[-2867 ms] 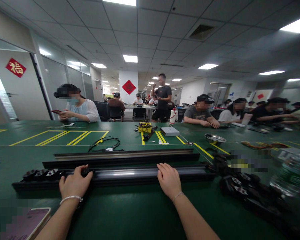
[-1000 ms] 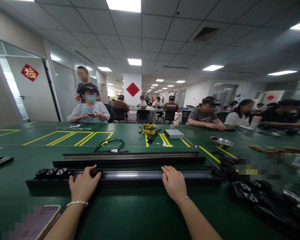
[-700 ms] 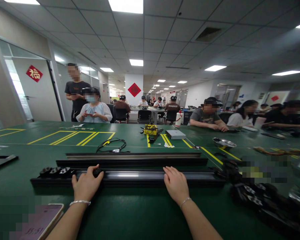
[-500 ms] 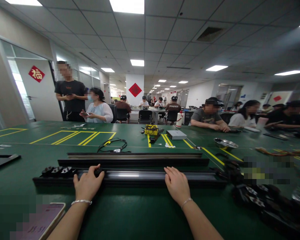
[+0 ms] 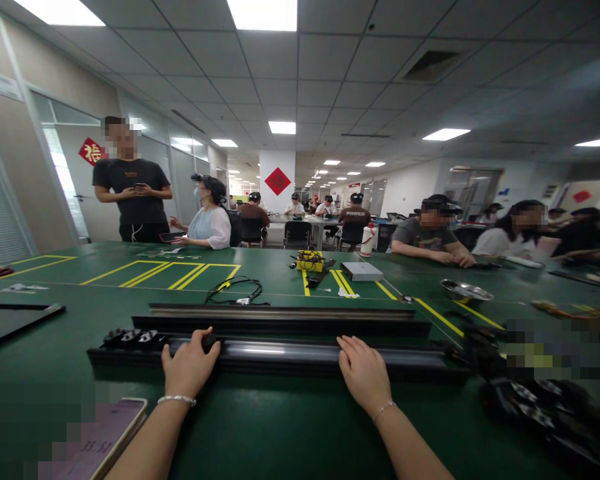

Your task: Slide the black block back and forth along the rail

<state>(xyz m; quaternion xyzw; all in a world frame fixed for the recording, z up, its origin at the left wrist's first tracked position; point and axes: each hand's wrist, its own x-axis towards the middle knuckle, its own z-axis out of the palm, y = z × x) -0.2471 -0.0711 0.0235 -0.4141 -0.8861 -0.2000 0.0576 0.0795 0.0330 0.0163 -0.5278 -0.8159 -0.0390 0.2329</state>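
A long black rail (image 5: 290, 351) with a shiny grey channel lies across the green table in front of me. At its left part, my left hand (image 5: 189, 365) is closed around a small black block (image 5: 209, 342), mostly hidden by the fingers. Several black socket-like blocks (image 5: 147, 337) with light faces sit on the rail left of that hand. My right hand (image 5: 365, 373) lies over the rail's right half, fingers stretched out and resting on it. Behind, parallel to it, is a second black rail (image 5: 285, 324).
A phone (image 5: 103, 440) lies at front left, a black frame (image 5: 20, 323) beyond it. A black cable (image 5: 237, 291), yellow item (image 5: 310, 260), grey box (image 5: 361, 271) and metal bowl (image 5: 466, 291) stand farther back. Dark parts (image 5: 535, 407) crowd the right. People sit and stand around the table.
The view has turned slightly left, so everything sits farther right. Both hands keep their places on the rail. The seated person at the left has turned the head.
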